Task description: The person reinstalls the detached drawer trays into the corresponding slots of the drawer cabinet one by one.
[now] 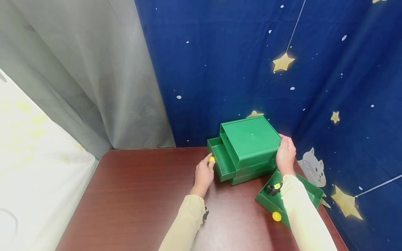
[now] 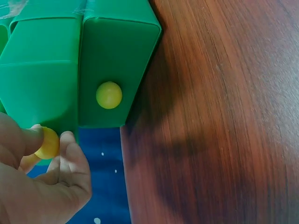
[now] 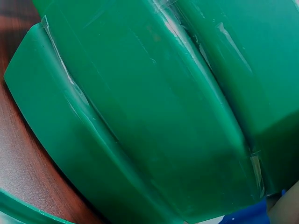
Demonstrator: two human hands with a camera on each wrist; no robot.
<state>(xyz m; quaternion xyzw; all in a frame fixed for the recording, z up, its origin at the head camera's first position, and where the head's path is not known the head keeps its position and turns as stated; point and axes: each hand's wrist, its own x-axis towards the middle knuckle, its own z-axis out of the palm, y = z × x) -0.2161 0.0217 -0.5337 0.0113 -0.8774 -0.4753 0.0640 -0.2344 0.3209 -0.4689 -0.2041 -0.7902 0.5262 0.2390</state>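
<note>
A green drawer cabinet stands on the table with one drawer slid out from its left-facing front. My left hand is at that drawer's front and pinches its round yellow knob between thumb and fingers. Beside it in the left wrist view, another drawer front with its own yellow knob sits lower in the cabinet. My right hand holds the cabinet's far right end, fingers at the top edge. Above the slid-out drawer, the top opening shows no drawer.
A loose green drawer with a yellow knob lies on the table under my right forearm. The brown tabletop extends to the left. A blue star-patterned curtain hangs right behind the cabinet, a grey curtain farther left.
</note>
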